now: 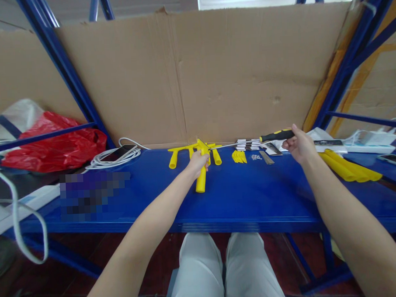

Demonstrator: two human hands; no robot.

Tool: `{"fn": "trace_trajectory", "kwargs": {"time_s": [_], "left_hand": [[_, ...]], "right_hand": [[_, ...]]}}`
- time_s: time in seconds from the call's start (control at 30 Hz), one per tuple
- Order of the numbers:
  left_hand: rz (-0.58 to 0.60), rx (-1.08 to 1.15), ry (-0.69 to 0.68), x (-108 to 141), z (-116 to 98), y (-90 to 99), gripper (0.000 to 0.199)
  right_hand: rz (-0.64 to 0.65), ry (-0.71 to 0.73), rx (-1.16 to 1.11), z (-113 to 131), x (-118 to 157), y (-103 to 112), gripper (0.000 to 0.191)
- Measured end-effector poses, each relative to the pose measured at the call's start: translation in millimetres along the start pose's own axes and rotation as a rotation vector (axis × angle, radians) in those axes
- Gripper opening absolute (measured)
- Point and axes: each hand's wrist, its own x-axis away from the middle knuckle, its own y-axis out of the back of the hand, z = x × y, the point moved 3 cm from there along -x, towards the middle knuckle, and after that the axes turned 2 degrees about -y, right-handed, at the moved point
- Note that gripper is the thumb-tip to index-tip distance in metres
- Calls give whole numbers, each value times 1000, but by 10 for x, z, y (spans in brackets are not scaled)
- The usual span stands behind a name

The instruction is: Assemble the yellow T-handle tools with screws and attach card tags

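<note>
From where I'm standing, the seated person is working at a blue table (239, 199), and I'm taking the held yellow T-shaped piece (201, 184) as the dial's centre, with twelve toward the cardboard sheet (116, 82). The left hand (197, 163) is gripping that piece just below its crossbar, fingers wrapping round the stem, whose lower end is pointing to six o'clock; how the hidden far-side fingers are sitting, I can't tell.

Between two and three o'clock, the right hand (298, 145) is pinching the butt of a screwdriver (276, 136), its thumb and curled fingers closing on the black and yellow handle. The thin shaft is running toward nine o'clock, its tip reaching the crossbar; whether it is entering the piece I can't tell.

A second yellow piece (173, 159) is lying near ten o'clock, and a third (217, 157) near two. Around three o'clock small yellow parts (239, 156), tiny metal bits (256, 157) and flat grey strips (267, 158) are lying in a row, with yellow tubes (349, 166) resting farther out beyond the right hand. Toward nine, a white cable (98, 161) is lying coiled, and a red plastic bag (53, 139) is slumping past it.
</note>
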Motion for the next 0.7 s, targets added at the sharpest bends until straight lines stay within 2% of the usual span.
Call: {"fn": "trace_trajectory", "kwargs": {"time_s": [0.23, 0.43, 0.7], "left_hand": [[-3, 8, -3, -20, 16, 7, 23], [-10, 4, 10, -30, 26, 14, 22], [-7, 3, 14, -32, 23, 20, 23]], "right_hand": [[116, -121, -46, -16, -48, 26, 34], [179, -18, -80, -49, -104, 60, 34], [200, -48, -25, -57, -104, 61, 38]]}}
